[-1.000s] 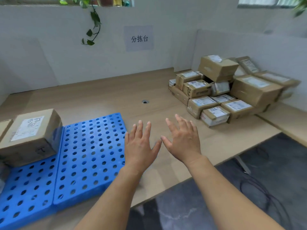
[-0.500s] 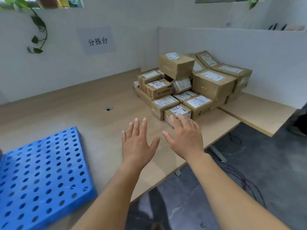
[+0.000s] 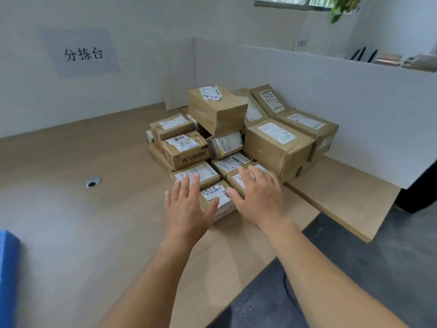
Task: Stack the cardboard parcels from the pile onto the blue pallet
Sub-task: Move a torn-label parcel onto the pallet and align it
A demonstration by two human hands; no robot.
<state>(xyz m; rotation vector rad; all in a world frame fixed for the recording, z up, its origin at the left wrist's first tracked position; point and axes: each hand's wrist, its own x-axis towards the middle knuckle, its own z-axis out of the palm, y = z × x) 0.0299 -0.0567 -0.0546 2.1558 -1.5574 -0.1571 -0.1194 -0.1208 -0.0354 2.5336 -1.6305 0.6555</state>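
Cardboard parcels (image 3: pixel 276 147) came within reach. Left hand (image 3: pixel 186 209) and right hand (image 3: pixel 260 200), spread and empty, neared the nearest parcel (image 3: pixel 214 192). Pickup likely next.

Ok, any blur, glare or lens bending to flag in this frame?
Head view: soft, even daylight, no glare; the left hand and right hand are slightly motion-smeared; the parcels look sharp enough; the blue pallet is a blurred sliver at the left edge; wide-angle stretch toward the borders.
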